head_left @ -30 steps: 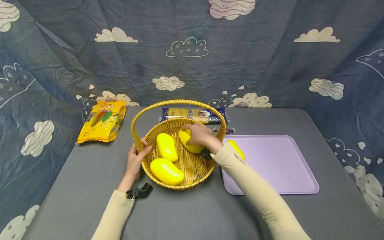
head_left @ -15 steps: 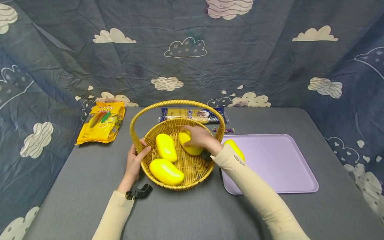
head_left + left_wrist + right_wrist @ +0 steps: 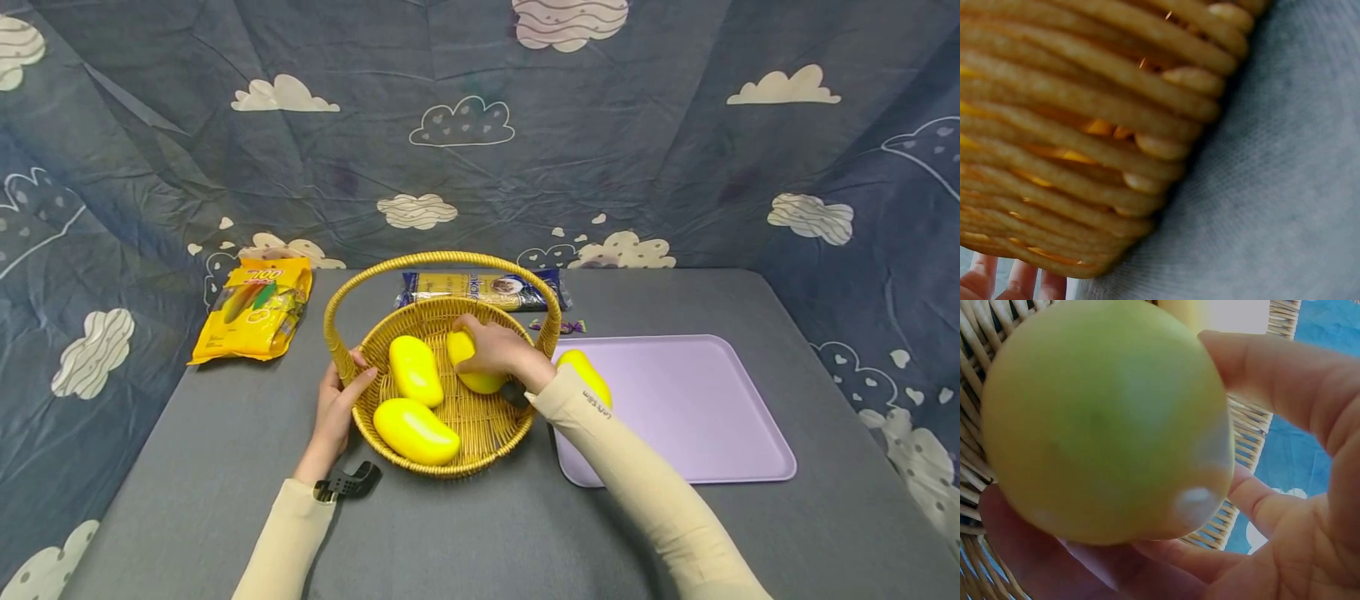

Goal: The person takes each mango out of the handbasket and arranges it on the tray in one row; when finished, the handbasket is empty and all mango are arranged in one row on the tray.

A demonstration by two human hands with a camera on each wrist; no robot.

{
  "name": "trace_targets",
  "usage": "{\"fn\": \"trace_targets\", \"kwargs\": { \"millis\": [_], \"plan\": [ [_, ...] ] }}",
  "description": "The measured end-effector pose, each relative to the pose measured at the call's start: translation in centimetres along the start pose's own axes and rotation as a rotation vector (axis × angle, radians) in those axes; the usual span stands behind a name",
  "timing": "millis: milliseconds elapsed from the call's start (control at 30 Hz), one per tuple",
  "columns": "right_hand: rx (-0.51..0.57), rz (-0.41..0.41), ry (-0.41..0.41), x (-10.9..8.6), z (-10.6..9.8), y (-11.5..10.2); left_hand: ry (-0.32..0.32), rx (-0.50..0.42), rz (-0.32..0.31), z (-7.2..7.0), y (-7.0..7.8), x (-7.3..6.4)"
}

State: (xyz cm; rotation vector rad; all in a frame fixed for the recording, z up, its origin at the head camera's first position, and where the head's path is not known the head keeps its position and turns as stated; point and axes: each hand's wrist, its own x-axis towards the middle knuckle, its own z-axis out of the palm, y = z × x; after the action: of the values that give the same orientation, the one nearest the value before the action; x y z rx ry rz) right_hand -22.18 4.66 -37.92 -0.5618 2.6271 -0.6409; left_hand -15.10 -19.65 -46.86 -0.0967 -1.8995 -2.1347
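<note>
A yellow wicker basket (image 3: pixel 480 429) with a tall arched handle stands mid-table. My left hand (image 3: pixel 335 408) grips its left side, thumb over the rim and fingers outside; in the left wrist view several fingertips show below the weave. Inside, my right hand (image 3: pixel 498 350) holds a yellow mango (image 3: pixel 480 382), thumb and fingers spread round it. Up close in the right wrist view this mango (image 3: pixel 1097 425) looks greenish at its end. Two more mangoes lie in the basket's left half, one upright in view (image 3: pixel 416 371) and one nearer the front rim (image 3: pixel 417 431).
Right of the basket is a lilac tray (image 3: pixel 697 417); a mango (image 3: pixel 585 375) lies at its left edge, partly behind my right sleeve. Behind the basket lie a pasta packet (image 3: pixel 480 287) and a wrapped candy (image 3: pixel 558 327). A yellow candy bag (image 3: pixel 255 308) stands back left.
</note>
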Motion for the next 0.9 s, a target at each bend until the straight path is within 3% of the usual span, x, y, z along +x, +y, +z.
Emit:
{"fn": "trace_targets", "kwargs": {
  "millis": [600,900],
  "plan": [
    [-0.043,-0.043,-0.035,-0.59,0.29,-0.08,0.004,-0.004,0.014,0.10,-0.13,-0.06],
    [-0.061,-0.076,0.001,-1.01,0.41,-0.46,0.006,0.008,0.027,0.17,-0.10,-0.02]
  ]
}}
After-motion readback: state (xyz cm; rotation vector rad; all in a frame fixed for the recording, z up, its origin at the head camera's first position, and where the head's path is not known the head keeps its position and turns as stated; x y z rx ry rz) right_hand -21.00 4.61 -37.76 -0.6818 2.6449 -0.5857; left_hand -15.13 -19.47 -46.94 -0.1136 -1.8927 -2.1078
